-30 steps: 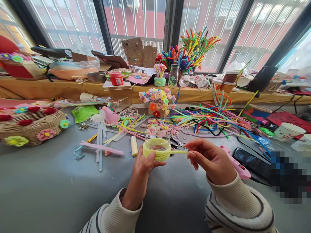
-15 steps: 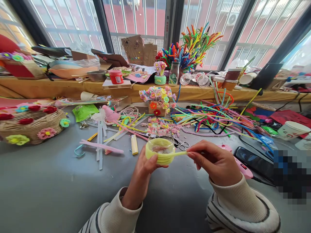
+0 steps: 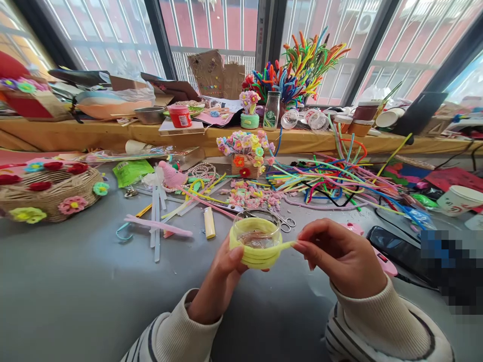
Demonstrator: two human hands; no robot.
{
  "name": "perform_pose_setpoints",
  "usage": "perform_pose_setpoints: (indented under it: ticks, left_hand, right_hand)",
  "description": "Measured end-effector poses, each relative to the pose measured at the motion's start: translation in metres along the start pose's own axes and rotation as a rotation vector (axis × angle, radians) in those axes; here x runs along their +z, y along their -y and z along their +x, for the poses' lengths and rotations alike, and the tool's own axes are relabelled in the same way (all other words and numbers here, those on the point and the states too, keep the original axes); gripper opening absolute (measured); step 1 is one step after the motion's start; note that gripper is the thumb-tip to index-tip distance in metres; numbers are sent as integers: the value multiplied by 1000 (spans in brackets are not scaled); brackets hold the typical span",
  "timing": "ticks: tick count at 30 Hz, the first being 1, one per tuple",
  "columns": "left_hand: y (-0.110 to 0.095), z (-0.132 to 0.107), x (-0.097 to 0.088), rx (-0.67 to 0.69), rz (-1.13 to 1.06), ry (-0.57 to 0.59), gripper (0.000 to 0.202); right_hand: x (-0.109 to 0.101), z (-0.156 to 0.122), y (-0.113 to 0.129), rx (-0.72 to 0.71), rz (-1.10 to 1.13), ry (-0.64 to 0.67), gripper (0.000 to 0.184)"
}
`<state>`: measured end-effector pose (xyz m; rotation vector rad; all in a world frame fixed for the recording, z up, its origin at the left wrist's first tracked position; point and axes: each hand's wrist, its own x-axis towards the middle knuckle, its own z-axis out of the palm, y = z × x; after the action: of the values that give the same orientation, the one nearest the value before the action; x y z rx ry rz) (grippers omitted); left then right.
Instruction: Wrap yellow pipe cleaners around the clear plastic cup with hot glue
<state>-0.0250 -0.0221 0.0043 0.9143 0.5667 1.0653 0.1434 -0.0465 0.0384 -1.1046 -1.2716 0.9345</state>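
Head view: a gray table (image 3: 113, 301) spreads out before a crowded ledge (image 3: 151, 133) and big windows (image 3: 211, 30). Above the table, the left hand (image 3: 219, 274) holds a clear cup (image 3: 258, 237) wrapped in fuzzy yellow string (image 3: 260, 259). The right hand (image 3: 343, 256), apart from the left, pinches the string's end. Scissors (image 3: 289, 223) sit behind the cup, partly hidden. Bright stems (image 3: 320, 183) lie messily farther back.

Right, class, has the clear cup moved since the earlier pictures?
Yes. Judged against the white sticks, the clear cup has shifted slightly to the right and lower in the view.
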Motion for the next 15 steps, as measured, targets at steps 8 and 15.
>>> perform_pose_setpoints:
  ticks: [8,15]
  left_hand:
    - [-1,-3,-1,-40,-70,79,59]
    - [0,-4,1,-36,-105,80,57]
  right_hand:
    - [0,-5,6,50,37,58,12]
    - [0,-8,10,45,50,64,12]
